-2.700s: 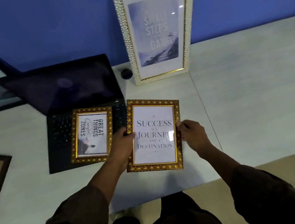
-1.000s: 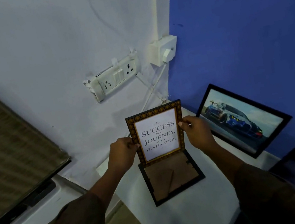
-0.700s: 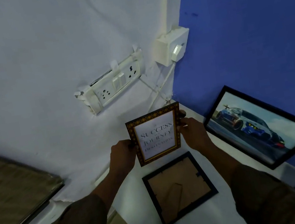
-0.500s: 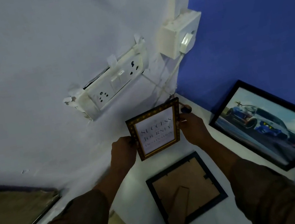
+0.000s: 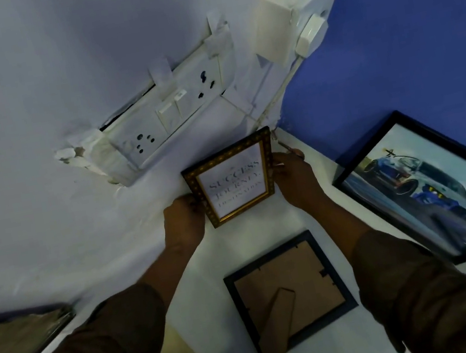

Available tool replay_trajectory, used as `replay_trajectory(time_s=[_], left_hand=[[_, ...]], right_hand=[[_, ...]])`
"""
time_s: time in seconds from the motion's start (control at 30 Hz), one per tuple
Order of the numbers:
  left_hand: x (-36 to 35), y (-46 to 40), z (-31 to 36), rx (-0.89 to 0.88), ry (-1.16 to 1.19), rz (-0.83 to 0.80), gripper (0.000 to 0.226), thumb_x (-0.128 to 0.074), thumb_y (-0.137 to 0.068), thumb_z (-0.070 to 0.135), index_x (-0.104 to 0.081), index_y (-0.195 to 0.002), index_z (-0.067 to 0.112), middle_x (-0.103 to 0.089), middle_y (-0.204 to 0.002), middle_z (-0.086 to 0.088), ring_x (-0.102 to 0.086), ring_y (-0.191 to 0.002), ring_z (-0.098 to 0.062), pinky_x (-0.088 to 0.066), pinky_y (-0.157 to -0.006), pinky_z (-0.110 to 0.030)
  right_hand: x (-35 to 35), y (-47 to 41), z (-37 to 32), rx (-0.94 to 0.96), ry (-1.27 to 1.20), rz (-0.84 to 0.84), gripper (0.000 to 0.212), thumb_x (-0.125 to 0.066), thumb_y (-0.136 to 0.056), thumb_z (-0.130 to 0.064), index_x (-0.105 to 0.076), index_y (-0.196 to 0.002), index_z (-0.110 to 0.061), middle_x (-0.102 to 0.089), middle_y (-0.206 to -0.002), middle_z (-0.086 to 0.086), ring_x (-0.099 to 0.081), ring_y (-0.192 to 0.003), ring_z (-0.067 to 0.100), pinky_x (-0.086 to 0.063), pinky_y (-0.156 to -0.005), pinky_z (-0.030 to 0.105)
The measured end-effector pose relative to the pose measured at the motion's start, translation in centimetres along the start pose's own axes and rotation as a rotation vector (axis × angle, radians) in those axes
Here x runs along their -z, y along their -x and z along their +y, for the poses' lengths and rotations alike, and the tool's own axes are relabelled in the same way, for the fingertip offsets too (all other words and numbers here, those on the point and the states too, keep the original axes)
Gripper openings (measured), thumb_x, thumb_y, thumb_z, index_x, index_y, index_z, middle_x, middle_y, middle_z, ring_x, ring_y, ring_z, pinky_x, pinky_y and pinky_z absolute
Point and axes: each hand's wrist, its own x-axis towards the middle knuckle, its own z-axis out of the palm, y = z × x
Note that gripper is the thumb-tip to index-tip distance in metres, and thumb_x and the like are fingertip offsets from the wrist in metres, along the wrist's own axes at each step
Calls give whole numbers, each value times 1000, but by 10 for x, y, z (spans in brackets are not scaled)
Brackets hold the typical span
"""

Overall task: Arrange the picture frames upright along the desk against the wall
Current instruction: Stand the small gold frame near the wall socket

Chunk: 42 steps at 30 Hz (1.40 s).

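PROGRESS: car frame (image 5: 433, 190) at 3 o'clock already leans on blue wall; gold frame (image 5: 233, 179) at centre held upright near white wall, left hand (image 5: 183, 222) and right hand (image 5: 296, 182) gripping its sides | LEFT: dark frame (image 5: 290, 295) at 6 o'clock face-down on surface (image 5: 211, 273) | MATERIALS: ornate gilt moulding, glossy glass; brown fibreboard back, easel flap

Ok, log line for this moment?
both hands hold gold frame upright | near white wall | black frame face-down on desk
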Motion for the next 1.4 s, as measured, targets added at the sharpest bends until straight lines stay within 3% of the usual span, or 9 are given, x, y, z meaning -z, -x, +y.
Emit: replay_trajectory(time_s=[0.17, 0.27, 0.4, 0.6, 0.83, 1.0, 1.13, 1.23, 1.4], left_hand=[[-2, 4, 4, 132, 166, 18, 21, -64, -95, 19, -74, -96, 0, -77, -102, -18, -73, -93, -34, -46, -74, -25], [-4, 12, -2, 167, 157, -23, 37, -67, -94, 26, -71, -117, -2, -72, -123, -17, -69, -112, -31, -48, -91, -27], [-7, 34, -6, 255, 218, -59, 40, -71, -90, 31, -70, -115, 0, -73, -118, -14, -68, -110, -31, -48, -87, -26], [-18, 89, 1, 316, 278, -211, 58, -69, -92, 36, -55, -139, 4, -61, -140, -14, -58, -127, -26, -43, -106, -29], [-55, 175, -6, 403, 179, -358, 55, -64, -95, 40, -53, -136, 4, -60, -133, -11, -57, -121, -28, -35, -83, -22], [-78, 220, -15, 523, 356, -460, 40, -69, -90, 35, -64, -102, -3, -57, -88, -4, -53, -75, -20, -36, -66, -28], [-88, 245, -6, 436, 322, -469, 45, -66, -90, 35, -56, -126, 10, -61, -117, -5, -57, -99, -22, -43, -70, -26], [-88, 257, 2, 366, 294, -514, 75, -70, -84, 41, -43, -147, 9, -56, -140, -12, -57, -117, -28, -45, -84, -29], [-84, 254, 2, 244, 108, -580, 92, -76, -82, 44, -28, -152, 8, -48, -149, -17, -53, -129, -34, -42, -89, -30]], right_hand=[[-5, 5, 8, -20, -45, 4, 40, -56, -100, -5, -52, -140, -2, -57, -127, 7, -57, -116, 20, -47, -103, 32], [-7, 15, 20, -65, 11, 30, 50, -58, -100, -10, -44, -147, -1, -51, -145, 17, -55, -127, 28, -42, -101, 25], [-5, 45, 40, -130, -6, 59, 49, -62, -99, -16, -48, -146, -8, -55, -139, 16, -60, -110, 21, -48, -100, 31], [4, 116, 77, -215, 74, 77, 44, -62, -98, -19, -52, -141, -12, -59, -133, 13, -59, -106, 15, -47, -92, 25], [2, 213, 132, -457, 147, 17, 51, -61, -96, -22, -48, -144, -14, -55, -140, 15, -58, -123, 29, -48, -101, 37], [-3, 254, 149, -473, 185, 12, 37, -57, -95, -17, -55, -131, -9, -63, -123, 19, -64, -104, 31, -53, -86, 36], [-3, 264, 144, -473, 164, -10, 52, -61, -91, -21, -47, -141, -13, -59, -133, 16, -60, -116, 32, -50, -98, 41], [-1, 270, 144, -542, 139, -24, 61, -62, -91, -29, -41, -147, -16, -57, -141, 11, -58, -122, 31, -47, -104, 44], [5, 281, 134, -578, 2, 43, 40, -56, -99, -29, -59, -132, -8, -65, -121, 6, -62, -108, 26, -51, -95, 37]])
